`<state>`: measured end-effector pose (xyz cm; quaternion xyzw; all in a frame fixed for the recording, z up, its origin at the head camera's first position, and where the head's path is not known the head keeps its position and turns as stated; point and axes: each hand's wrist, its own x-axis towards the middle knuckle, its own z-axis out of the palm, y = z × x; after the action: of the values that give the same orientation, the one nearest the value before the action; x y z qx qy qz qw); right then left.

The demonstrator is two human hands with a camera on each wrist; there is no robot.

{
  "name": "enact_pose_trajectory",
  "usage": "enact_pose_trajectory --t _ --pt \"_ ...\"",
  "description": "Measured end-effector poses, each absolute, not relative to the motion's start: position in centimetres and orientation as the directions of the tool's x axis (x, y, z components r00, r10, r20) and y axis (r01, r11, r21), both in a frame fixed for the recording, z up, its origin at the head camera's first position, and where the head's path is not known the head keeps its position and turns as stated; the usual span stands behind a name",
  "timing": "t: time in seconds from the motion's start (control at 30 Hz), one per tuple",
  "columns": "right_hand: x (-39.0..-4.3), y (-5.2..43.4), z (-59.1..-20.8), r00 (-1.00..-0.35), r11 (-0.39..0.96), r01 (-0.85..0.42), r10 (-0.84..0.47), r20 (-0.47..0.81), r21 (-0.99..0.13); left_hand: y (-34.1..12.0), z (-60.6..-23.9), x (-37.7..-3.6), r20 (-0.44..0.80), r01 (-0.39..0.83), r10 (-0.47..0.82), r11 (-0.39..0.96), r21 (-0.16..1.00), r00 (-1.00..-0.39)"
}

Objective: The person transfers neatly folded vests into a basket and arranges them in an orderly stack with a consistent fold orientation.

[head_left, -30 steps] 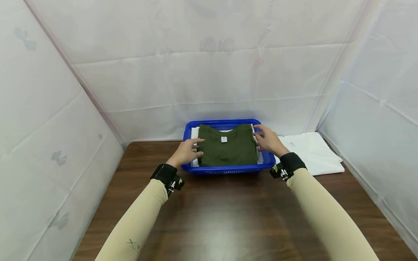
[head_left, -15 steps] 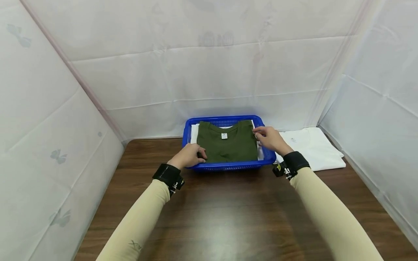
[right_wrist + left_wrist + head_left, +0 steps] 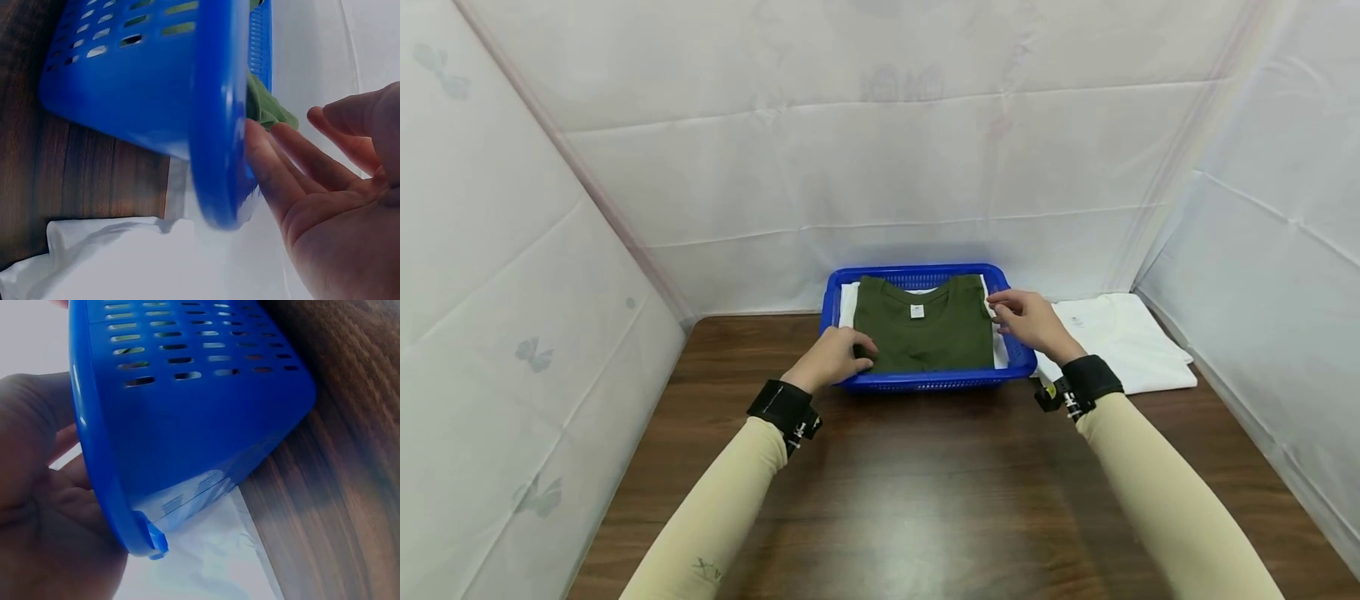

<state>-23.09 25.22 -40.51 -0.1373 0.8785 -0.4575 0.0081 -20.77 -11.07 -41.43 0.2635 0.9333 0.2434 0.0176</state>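
A blue slotted basket (image 3: 1021, 358) stands at the table's far edge. In it a folded dark green shirt (image 3: 925, 333) lies on a white garment (image 3: 847, 302). My left hand (image 3: 859, 350) sits at the basket's near-left corner, fingers curled over the rim onto the green shirt's corner. The left wrist view shows that hand (image 3: 44, 500) against the basket's rim (image 3: 106, 487), fingertips hidden. My right hand (image 3: 1002, 307) is at the basket's right side. In the right wrist view its fingers (image 3: 281, 169) are straight and touch the green shirt's edge (image 3: 269, 111) by the blue rim (image 3: 215, 137).
A folded white shirt (image 3: 1120, 342) lies on the brown table (image 3: 925, 483) just right of the basket. White sheeting walls (image 3: 887, 167) close in the back and both sides. Bare tabletop stretches in front of the basket.
My left hand slid from the shirt's left edge to its near-left corner and curled there. The right hand shifted slightly along the shirt's right shoulder. The basket stayed in place.
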Motion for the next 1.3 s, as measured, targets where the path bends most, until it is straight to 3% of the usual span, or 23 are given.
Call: enact_pose_trajectory --t 0.33,0.73,1.0,1.3 --pt "-23.0 27.1 -40.9 -0.955 0.456 -0.297 -0.142 0.261 -0.839 -12.2 -41.9 -19.5 0.318 0.502 0.389 0.682 0.532 -0.865" --pt "-22.7 30.5 -42.8 -0.913 0.59 -0.314 0.03 0.408 -0.744 -14.8 -43.4 -16.9 0.61 0.574 0.172 0.599 0.559 -0.774" --pt "-22.1 35.5 -44.3 -0.883 0.755 -0.231 0.102 0.457 -0.614 -15.9 -44.5 -14.8 0.554 0.482 -0.008 0.482 0.732 -0.833" --pt "-22.1 40.7 -45.7 -0.92 0.815 -0.127 0.117 0.375 -0.565 -16.2 -43.7 -11.4 0.414 0.334 -0.137 0.393 0.857 -0.9"
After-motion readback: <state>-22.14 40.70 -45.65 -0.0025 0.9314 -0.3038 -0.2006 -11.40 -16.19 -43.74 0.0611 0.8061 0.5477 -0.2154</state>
